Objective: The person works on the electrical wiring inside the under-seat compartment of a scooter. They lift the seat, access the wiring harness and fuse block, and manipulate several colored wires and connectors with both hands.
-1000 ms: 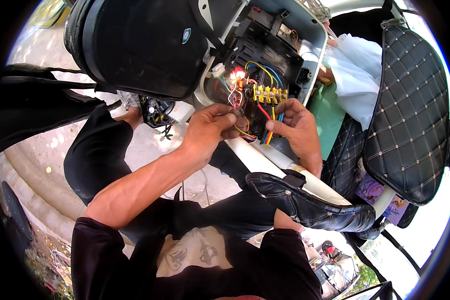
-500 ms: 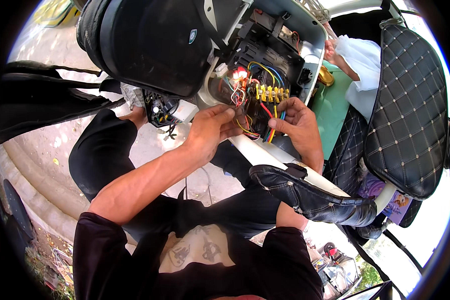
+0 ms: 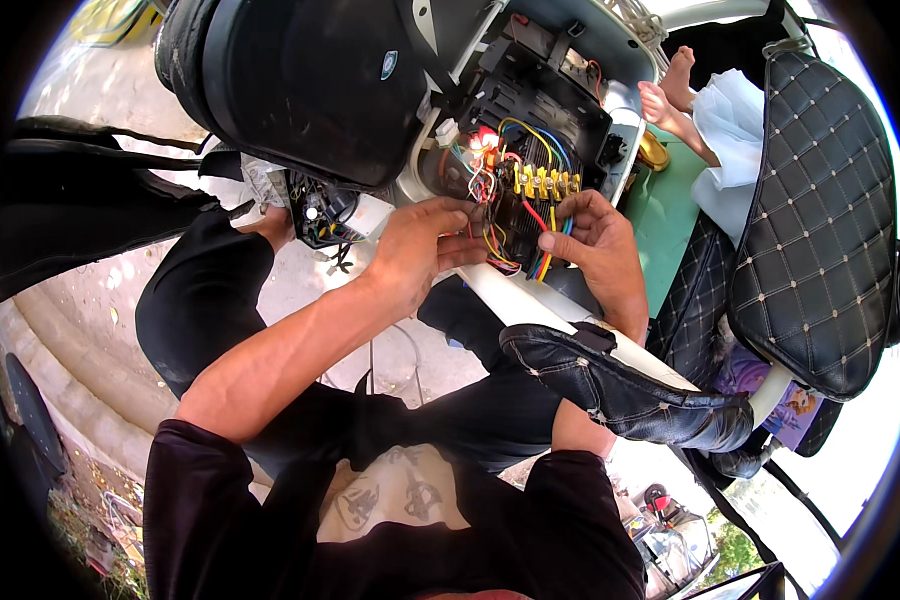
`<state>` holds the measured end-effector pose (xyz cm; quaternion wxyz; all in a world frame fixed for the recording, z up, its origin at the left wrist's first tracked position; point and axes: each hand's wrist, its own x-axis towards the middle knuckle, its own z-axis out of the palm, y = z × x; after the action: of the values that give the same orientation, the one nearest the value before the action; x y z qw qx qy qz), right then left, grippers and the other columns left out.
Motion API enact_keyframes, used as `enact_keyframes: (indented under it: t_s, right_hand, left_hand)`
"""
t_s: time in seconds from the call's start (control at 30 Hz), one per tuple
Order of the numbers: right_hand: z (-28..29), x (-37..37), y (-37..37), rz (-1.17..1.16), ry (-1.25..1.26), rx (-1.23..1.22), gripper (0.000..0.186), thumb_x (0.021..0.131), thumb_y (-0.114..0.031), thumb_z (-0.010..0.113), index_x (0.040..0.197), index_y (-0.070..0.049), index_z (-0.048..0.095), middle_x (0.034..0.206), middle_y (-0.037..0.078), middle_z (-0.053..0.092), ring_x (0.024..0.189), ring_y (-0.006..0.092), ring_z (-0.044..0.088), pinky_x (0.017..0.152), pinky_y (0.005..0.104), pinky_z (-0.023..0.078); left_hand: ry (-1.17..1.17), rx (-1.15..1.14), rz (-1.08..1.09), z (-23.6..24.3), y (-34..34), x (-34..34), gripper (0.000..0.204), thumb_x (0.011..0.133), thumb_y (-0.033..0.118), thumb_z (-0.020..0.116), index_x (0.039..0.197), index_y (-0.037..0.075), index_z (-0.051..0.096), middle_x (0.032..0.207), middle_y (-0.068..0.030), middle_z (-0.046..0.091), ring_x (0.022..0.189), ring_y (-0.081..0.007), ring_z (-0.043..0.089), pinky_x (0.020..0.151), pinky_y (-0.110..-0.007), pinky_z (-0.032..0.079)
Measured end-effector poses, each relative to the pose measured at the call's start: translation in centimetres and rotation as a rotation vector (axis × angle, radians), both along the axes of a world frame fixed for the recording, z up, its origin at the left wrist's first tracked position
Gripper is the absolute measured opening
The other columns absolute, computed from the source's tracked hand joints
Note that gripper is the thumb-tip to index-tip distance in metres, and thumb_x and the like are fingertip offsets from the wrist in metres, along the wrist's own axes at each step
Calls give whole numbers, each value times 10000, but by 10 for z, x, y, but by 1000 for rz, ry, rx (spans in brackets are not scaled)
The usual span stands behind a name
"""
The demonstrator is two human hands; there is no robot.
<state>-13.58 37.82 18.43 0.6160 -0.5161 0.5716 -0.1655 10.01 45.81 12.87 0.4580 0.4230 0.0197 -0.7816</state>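
In an open electrical housing sit a yellow terminal block, a tangle of thin wires with a red glow at a connector, and a dark finned unit. My left hand is closed at the bundle, thumb and index finger pinched on thin wires below the connector, tips partly shadowed. My right hand has curled fingers and thumb round the thick red, yellow and blue cables hanging from the terminal block.
A black seat is left of the housing; loose electronics hang below it. A white tube and padded rest cross in front. A quilted backrest stands right, beside another person's bare feet and pale cloth.
The other person's bare feet have come out from the pale cloth at right. My left fingers have shifted slightly among the wires; my right hand stays on the cables.
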Motion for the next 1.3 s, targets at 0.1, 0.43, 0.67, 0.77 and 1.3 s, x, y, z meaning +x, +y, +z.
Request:
enact_keyframes:
  t_s: [0.1, 0.43, 0.67, 0.77, 1.3]
  right_hand:
    - [2, 2, 0, -12, -15, 16, 387, 810, -44, 869, 1086, -3, 601, 914, 43, 698, 792, 75, 666, 702, 231, 539]
    - [1, 0, 0, -1, 2, -2, 405, 806, -50, 876, 1100, 7, 602, 917, 48, 698, 801, 84, 670, 696, 240, 544]
    - [0, 0, -1, -5, -8, 5, 407, 809, -39, 873, 1109, 9, 602, 922, 52, 697, 798, 91, 675, 681, 246, 549]
    - [0, 1, -1, -8, -25, 12, 405, 816, -37, 870, 1112, 7, 598, 922, 53, 696, 796, 93, 680, 669, 248, 558]
    - [1, 0, 0, -7, -19, -4, 414, 805, -58, 887, 1099, 4, 602, 922, 53, 700, 792, 82, 672, 669, 239, 551]
  left_hand:
    - [-7, -14, -25, 0, -2, 3, 227, 1038, 23, 475, 1207, -62, 600, 1148, -169, 679, 989, -273, 723, 923, -413, 623]
    - [-100, -49, -109, -2, -3, 7, 176, 1023, 103, 617, 1145, -3, 688, 1028, -99, 735, 959, -201, 714, 898, -372, 576]
    - [-119, -67, -126, -8, -3, 5, 206, 1012, 152, 639, 1126, -10, 698, 988, -71, 729, 907, -159, 690, 879, -321, 551]
    - [-109, -68, -133, -11, -2, 5, 206, 1009, 149, 648, 1127, -12, 697, 989, -70, 729, 910, -154, 690, 870, -318, 549]
    - [-211, -111, -160, -11, 0, 4, 142, 975, 86, 684, 1109, 43, 660, 1034, -40, 686, 973, -151, 660, 908, -328, 555]
